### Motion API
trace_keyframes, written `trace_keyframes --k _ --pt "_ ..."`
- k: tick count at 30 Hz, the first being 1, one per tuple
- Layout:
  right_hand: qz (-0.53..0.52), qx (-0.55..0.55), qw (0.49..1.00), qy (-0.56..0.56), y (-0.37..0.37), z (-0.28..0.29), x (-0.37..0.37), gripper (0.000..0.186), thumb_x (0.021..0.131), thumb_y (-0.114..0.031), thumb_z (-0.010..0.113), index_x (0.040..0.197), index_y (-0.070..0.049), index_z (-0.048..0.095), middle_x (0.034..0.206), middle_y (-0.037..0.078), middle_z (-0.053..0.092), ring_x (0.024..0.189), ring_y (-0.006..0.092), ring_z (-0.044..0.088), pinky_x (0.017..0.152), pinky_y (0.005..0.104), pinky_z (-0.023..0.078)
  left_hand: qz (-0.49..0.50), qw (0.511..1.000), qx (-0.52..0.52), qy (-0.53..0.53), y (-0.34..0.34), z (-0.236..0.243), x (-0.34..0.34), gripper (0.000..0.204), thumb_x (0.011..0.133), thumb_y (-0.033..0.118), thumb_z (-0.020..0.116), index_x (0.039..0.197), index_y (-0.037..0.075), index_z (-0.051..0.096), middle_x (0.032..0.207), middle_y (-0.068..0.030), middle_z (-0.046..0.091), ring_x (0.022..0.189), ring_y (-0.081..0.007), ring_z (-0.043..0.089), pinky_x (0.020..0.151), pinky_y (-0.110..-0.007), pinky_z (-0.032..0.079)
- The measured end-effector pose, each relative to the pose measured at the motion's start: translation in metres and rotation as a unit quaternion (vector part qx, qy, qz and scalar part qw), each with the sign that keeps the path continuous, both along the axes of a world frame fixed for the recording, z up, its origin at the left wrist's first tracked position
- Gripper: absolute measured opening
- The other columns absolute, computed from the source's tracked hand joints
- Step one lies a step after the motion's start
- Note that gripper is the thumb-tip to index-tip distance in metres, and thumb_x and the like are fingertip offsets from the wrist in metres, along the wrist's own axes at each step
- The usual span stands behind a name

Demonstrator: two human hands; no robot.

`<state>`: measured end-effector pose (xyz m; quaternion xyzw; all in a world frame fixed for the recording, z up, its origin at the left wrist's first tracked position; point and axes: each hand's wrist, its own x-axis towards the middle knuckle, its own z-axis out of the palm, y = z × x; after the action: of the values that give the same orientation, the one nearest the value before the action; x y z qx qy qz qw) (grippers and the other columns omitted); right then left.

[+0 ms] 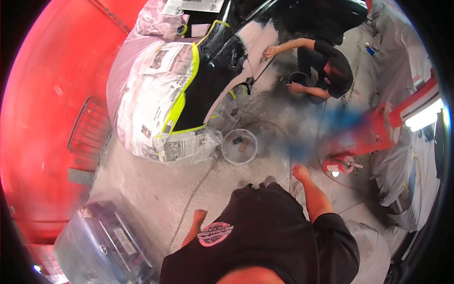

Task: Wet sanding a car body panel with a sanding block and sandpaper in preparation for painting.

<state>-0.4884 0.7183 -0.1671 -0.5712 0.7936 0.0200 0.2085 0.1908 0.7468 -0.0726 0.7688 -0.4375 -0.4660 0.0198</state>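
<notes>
My right hand (pixel 300 172) hangs in front of me, right of centre, its fingers curled in and nothing visible in them. Lower and to the left is my left hand (pixel 200 216), also curled closed beside my dark shirt, with no held thing showing. Ahead on the floor stands a clear round tub (pixel 223 152); a small dark block (pixel 237 140) and a brown block (pixel 243 145) lie in it. Past the tub is a black car body (pixel 215 66), partly masked with newspaper (pixel 142 106) and bright yellow-green tape (pixel 178 110). Neither hand touches these.
A co-worker (pixel 338 71) crouches by the car, one hand on its grey-patched panel (pixel 257 40), the other at a dark bucket (pixel 299 78). A red post (pixel 362 137) rises at right. A plastic-covered vehicle (pixel 111 239) stands lower left, a red wall (pixel 52 118) beyond.
</notes>
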Motion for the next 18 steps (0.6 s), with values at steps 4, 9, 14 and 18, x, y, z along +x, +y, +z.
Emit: trace_keyframes --k 4,9,14,18 --pt "-0.082 -0.047 0.983 -0.161 -0.023 0.033 0.025 0.018 0.082 -0.024 0.066 0.09 -0.014 0.079 0.099 0.018 0.077 0.095 0.0385 0.074 0.087 0.0449 0.059 -0.217 0.972 -0.059 -0.062 0.006 -0.026 0.024 0.031 0.083 0.026 0.074 0.089 -0.004 0.077 0.079 -0.0229 0.074 0.072 -0.0369 0.073 0.069 -0.048 0.058" --pt "-0.043 -0.045 0.985 -0.162 -0.015 0.02 0.02 0.019 0.082 -0.021 0.062 0.088 -0.012 0.078 0.099 0.02 0.076 0.095 0.0395 0.073 0.086 0.0465 0.059 -0.115 0.991 0.005 -0.066 0.002 -0.003 -0.008 0.032 0.08 0.028 0.075 0.087 -0.003 0.078 0.088 -0.0275 0.075 0.088 -0.0401 0.076 0.082 -0.047 0.059" --pt "-0.044 -0.009 0.996 -0.081 -0.031 0.027 0.019 0.019 0.079 -0.024 0.07 0.091 -0.012 0.078 0.1 0.019 0.076 0.094 0.0375 0.074 0.085 0.0455 0.059 -0.267 0.959 -0.077 -0.06 0.012 -0.026 0.001 0.028 0.082 0.029 0.075 0.092 0.003 0.082 0.094 -0.023 0.077 0.094 -0.0365 0.076 0.085 -0.046 0.059" --pt "-0.014 -0.007 0.985 -0.171 -0.019 0.03 0.013 0.023 0.08 -0.027 0.069 0.093 -0.009 0.077 0.101 0.022 0.076 0.093 0.0405 0.073 0.083 0.0487 0.059 -0.231 0.973 -0.022 -0.002 0.017 -0.019 -0.002 0.025 0.087 0.029 0.071 0.091 0.006 0.081 0.095 -0.0213 0.077 0.094 -0.0377 0.075 0.085 -0.049 0.059"
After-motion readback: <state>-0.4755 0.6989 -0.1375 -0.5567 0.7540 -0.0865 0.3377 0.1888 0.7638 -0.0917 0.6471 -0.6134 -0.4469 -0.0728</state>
